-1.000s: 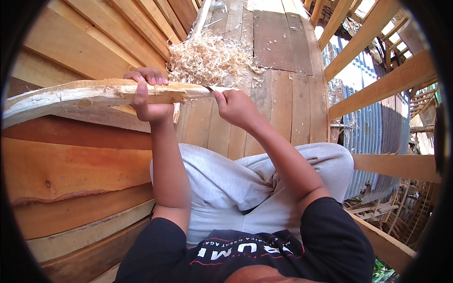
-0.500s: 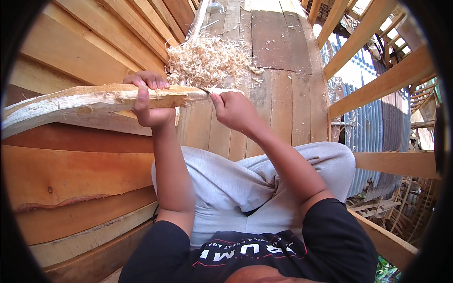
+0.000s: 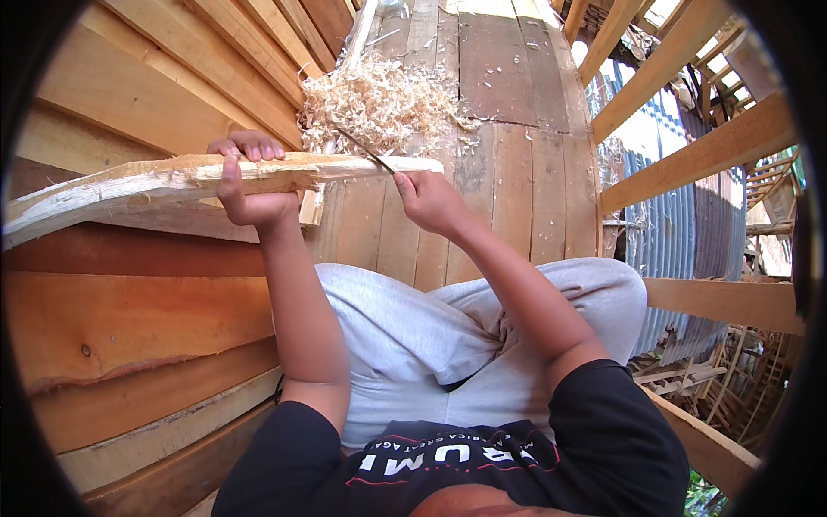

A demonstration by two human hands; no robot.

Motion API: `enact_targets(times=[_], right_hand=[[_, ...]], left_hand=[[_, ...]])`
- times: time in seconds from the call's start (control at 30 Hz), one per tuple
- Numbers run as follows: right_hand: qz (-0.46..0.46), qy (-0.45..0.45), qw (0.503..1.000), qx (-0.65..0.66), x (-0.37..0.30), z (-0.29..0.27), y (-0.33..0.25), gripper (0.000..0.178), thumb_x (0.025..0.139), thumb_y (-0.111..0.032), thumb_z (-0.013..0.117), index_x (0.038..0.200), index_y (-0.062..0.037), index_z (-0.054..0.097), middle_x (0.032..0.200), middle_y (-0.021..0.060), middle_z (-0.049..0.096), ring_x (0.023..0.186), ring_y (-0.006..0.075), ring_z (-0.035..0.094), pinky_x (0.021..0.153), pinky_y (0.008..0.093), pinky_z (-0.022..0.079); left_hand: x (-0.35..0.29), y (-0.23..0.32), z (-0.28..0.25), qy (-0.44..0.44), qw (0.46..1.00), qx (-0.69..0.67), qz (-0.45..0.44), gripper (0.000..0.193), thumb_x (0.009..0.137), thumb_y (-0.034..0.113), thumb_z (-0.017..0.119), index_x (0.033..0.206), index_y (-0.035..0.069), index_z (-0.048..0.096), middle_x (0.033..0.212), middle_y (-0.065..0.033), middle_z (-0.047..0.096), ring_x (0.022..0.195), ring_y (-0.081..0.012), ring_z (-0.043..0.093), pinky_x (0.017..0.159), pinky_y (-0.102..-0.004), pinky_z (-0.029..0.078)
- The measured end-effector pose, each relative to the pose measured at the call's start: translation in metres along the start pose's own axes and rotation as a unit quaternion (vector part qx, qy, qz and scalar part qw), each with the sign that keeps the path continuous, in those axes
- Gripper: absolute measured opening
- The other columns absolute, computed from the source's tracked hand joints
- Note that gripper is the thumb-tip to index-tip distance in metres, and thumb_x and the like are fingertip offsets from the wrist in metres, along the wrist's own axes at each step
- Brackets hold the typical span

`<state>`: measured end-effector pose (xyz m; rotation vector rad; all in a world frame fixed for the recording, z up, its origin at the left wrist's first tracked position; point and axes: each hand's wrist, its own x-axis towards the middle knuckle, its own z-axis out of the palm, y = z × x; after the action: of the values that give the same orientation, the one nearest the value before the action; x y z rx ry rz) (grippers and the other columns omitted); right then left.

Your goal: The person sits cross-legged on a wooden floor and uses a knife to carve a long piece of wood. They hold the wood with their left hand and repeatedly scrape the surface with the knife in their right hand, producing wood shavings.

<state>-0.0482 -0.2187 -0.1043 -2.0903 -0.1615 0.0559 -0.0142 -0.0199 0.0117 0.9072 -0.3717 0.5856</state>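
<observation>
A long, rough-hewn piece of wood (image 3: 121,190) runs from the left rim to a pale, narrow tip in the middle. My left hand (image 3: 250,185) is wrapped round it from below, fingers over the far side and thumb on the near side. My right hand (image 3: 428,200) is closed on a knife, its handle hidden in the fist. The thin dark blade (image 3: 362,146) slants across the wood near its pale tip, pointing away to the left, over the shavings.
A heap of curled wood shavings (image 3: 383,102) lies on the plank floor (image 3: 517,198) beyond the wood. Board walling (image 3: 138,319) rises on the left. A wooden railing (image 3: 698,151) stands on the right, with corrugated metal sheets (image 3: 685,233) outside it. My crossed legs (image 3: 405,319) are below my hands.
My left hand has shifted a little to the left. The knife blade, mostly hidden before, now shows at length across the wood. My right hand has moved slightly nearer to me.
</observation>
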Motion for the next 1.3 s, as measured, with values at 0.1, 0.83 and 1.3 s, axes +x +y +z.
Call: enact_targets(times=[0.1, 0.83, 1.3], right_hand=[[-0.011, 0.016, 1.0, -0.018, 0.001, 0.0, -0.002, 0.045, 0.097, -0.028, 0.046, 0.067, 0.0041, 0.055, 0.062, 0.027, 0.056, 0.059, 0.0447, 0.055, 0.058, 0.0504, 0.042], [-0.006, 0.016, 0.999, -0.027, -0.001, -0.002, -0.022, 0.046, 0.097, -0.032, 0.046, 0.072, 0.0022, 0.062, 0.069, 0.0253, 0.062, 0.068, 0.0453, 0.06, 0.065, 0.051, 0.049], [0.013, 0.001, 0.999, -0.039, 0.004, 0.005, -0.02, 0.048, 0.099, -0.032, 0.043, 0.073, 0.0038, 0.062, 0.071, 0.0277, 0.062, 0.069, 0.0463, 0.061, 0.066, 0.0532, 0.048]], left_hand=[[0.003, 0.0, 0.001, -0.003, 1.0, 0.019, 0.004, 0.02, 0.079, 0.03, 0.058, 0.083, 0.014, 0.046, 0.072, -0.0041, 0.043, 0.066, -0.0157, 0.044, 0.061, -0.0292, 0.042], [0.001, -0.002, -0.005, 0.006, 1.0, 0.016, 0.01, 0.02, 0.079, 0.029, 0.056, 0.085, 0.013, 0.046, 0.07, -0.0058, 0.043, 0.066, -0.0173, 0.044, 0.06, -0.03, 0.041], [0.005, 0.001, -0.003, -0.021, 0.999, 0.02, 0.012, 0.022, 0.078, 0.033, 0.056, 0.084, 0.014, 0.046, 0.071, -0.004, 0.041, 0.066, -0.0168, 0.042, 0.062, -0.0303, 0.04]])
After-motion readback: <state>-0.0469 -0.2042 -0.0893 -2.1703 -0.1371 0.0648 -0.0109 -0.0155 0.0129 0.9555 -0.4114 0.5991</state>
